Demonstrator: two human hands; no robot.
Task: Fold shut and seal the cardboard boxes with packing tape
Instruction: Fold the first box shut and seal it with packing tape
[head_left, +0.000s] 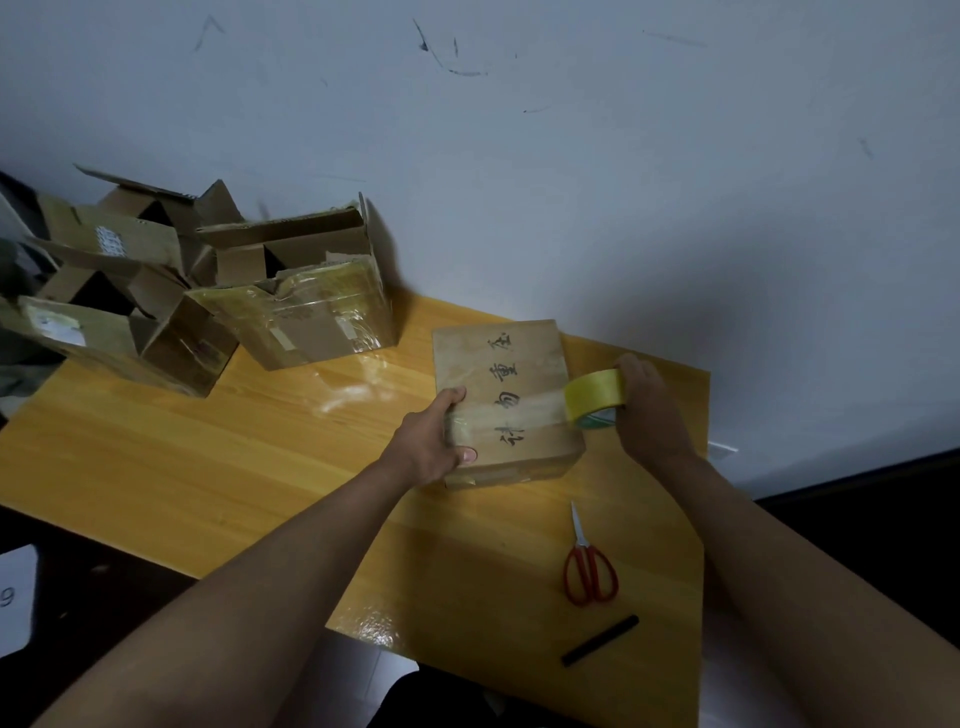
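Scissors (589, 566) lie at 5 o'clock of the stiff, seemingly light closed box (506, 400) at table centre; left hand (434, 441) clamps its 9 o'clock edge, right hand (649, 410) grips the tape roll (595, 397) at 3 o'clock.

**Brush characters and one digit**

On the lid of the closed brown cardboard box (506, 395) near your yellow wooden table's far right corner, you see a column of black brush-written characters, too blurred to read. A "9" shows on the white sheet (15, 597) beyond the table's left edge.
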